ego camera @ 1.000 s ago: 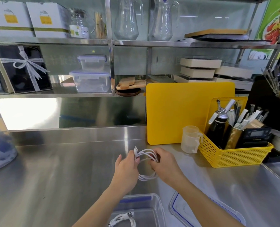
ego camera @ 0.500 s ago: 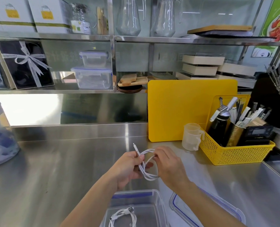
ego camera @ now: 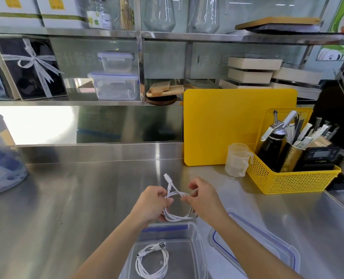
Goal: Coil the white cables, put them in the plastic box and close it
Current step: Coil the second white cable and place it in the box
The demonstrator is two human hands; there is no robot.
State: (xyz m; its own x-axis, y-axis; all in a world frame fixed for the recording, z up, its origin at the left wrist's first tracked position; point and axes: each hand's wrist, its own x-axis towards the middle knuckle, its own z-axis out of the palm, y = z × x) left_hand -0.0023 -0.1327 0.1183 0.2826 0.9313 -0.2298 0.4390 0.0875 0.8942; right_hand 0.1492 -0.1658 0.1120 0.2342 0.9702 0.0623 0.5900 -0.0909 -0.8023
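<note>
You have the white cable (ego camera: 177, 215) bunched into a loop just above the steel counter (ego camera: 76, 198), directly behind the open plastic box (ego camera: 195, 238), which puts the drop into the box right below your wrists. Your left hand (ego camera: 153, 204) is closed around the gathered turns on the loop's left side, pinching them so the coil cannot spring apart, while your right hand (ego camera: 204, 200) has thumb and forefinger nipped on a single strand near the top, the other fingers loosely curled; it looks as if you are feeding the free tail round the bundle to lock it, though the strands cross too tightly there to be sure. One plug end (ego camera: 167, 177) sticks up and away from your left knuckles, a small stiff white block on a limp, smooth, rubbery cord. Inside the box a coiled cable (ego camera: 152, 258) already lies flat on the bottom, its loops loose and round, both connectors resting at the top of the ring. The box is clear, thin-walled and rounded at the corners, with a blue strip at its far edge. Its lid (ego camera: 267, 250), clear with a blue seal line, lies flat on the counter just to the right of the box, within easy reach for closing. The brushed steel under everything is slick and reflective.
</note>
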